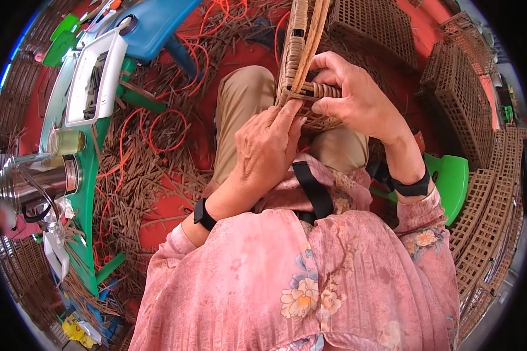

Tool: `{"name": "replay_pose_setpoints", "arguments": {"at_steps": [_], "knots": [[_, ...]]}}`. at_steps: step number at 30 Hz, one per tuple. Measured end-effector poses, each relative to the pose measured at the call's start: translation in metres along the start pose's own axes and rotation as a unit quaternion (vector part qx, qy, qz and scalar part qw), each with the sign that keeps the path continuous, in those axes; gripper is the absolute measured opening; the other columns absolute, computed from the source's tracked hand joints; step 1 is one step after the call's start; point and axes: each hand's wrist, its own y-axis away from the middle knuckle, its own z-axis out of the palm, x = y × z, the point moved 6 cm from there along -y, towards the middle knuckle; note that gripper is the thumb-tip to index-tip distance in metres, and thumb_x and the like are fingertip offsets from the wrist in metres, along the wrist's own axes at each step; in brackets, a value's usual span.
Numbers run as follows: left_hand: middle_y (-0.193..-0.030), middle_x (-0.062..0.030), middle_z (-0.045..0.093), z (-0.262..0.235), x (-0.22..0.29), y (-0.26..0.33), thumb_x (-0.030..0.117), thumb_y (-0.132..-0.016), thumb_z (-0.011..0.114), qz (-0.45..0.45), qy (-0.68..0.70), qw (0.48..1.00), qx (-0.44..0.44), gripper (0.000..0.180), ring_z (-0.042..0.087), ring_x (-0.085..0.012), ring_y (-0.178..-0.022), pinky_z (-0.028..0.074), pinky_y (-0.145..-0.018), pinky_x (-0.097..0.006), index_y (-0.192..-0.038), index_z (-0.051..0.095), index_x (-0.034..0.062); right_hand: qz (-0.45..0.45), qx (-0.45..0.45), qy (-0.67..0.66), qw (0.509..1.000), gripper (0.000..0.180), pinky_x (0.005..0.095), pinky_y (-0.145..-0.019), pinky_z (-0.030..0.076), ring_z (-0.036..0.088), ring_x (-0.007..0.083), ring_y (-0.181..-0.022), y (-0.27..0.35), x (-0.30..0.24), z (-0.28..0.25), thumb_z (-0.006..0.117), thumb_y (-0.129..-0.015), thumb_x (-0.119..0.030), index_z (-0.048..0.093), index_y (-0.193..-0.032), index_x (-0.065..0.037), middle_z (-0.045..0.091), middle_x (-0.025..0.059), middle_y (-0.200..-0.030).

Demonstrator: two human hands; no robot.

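Observation:
A brown woven basket (289, 64) rests at my lap between my knees, its long wrapped rim running away from me. A light tan strip (314, 44) rises from the near corner of that rim. My left hand (264, 140) is closed at this corner, its index finger pressed against the weave. On the other side my right hand (357, 96) curls round the short wrapped bar, with the thumb below and the fingers above it. The lower part of the basket is partly hidden by my hands.
Left of me stands a green bench (88, 205) bearing a white tray (112, 82) of dark pieces, a glass jar (66, 141) and a metal flask (41, 178). A blue stool (158, 29), orange hose (149, 137) and strip scraps surround it. Stacked woven baskets (457, 99) stand right.

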Motion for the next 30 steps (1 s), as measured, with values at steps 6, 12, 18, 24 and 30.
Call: {"name": "replay_pose_setpoints", "arguments": {"at_steps": [6, 12, 18, 24, 30], "knots": [[-0.083, -0.0144, 0.065, 0.010, -0.001, 0.009, 0.011, -0.089, 0.066, -0.038, 0.036, 0.999, -0.002, 0.031, 0.064, -0.0331, -0.073, 0.049, -0.065, -0.040, -0.118, 0.061, 0.0023, -0.027, 0.027, 0.049, 0.998, 0.048, 0.0381, -0.080, 0.052, 0.067, 0.0357, -0.092, 0.001, -0.003, 0.003, 0.064, -0.077, -0.010, 0.052, -0.123, 0.000, 0.067, 0.0256, -0.101], [-0.079, -0.0128, 0.066, 0.015, -0.012, 0.010, 0.007, -0.090, 0.065, -0.101, 0.165, 0.981, -0.004, 0.034, 0.067, -0.0230, -0.069, 0.051, -0.064, -0.032, -0.123, 0.059, 0.0030, -0.013, 0.015, 0.018, 1.000, 0.048, 0.0404, -0.078, 0.052, 0.068, 0.0374, -0.093, 0.001, 0.000, 0.000, 0.065, -0.077, -0.011, 0.053, -0.123, -0.001, 0.067, 0.0258, -0.098], [-0.080, -0.0137, 0.067, 0.020, -0.017, 0.011, 0.005, -0.090, 0.064, -0.107, 0.187, 0.977, -0.006, 0.034, 0.067, -0.0204, -0.069, 0.052, -0.065, -0.031, -0.124, 0.060, 0.0026, -0.015, 0.039, 0.109, 0.993, 0.046, 0.0410, -0.074, 0.052, 0.068, 0.0376, -0.088, 0.004, -0.005, 0.004, 0.067, -0.078, -0.014, 0.053, -0.121, -0.005, 0.069, 0.0215, -0.092], [-0.097, -0.0211, 0.067, 0.020, -0.014, 0.009, 0.005, -0.090, 0.062, -0.076, 0.159, 0.984, -0.005, 0.028, 0.067, -0.0384, -0.083, 0.053, -0.070, -0.042, -0.117, 0.060, 0.0002, -0.024, 0.050, 0.144, 0.988, 0.046, 0.0425, -0.073, 0.052, 0.067, 0.0383, -0.085, 0.007, -0.006, 0.006, 0.067, -0.078, -0.014, 0.052, -0.122, -0.007, 0.070, 0.0194, -0.092], [-0.089, -0.0186, 0.068, 0.010, -0.007, 0.009, 0.008, -0.089, 0.062, -0.032, 0.103, 0.994, 0.028, 0.025, 0.067, -0.0357, -0.079, 0.051, -0.066, -0.041, -0.114, 0.062, 0.0014, -0.026, 0.010, 0.033, 0.999, 0.050, 0.0370, -0.075, 0.051, 0.067, 0.0314, -0.085, 0.002, 0.001, 0.001, 0.065, -0.077, -0.011, 0.050, -0.123, -0.001, 0.069, 0.0185, -0.092]]}}
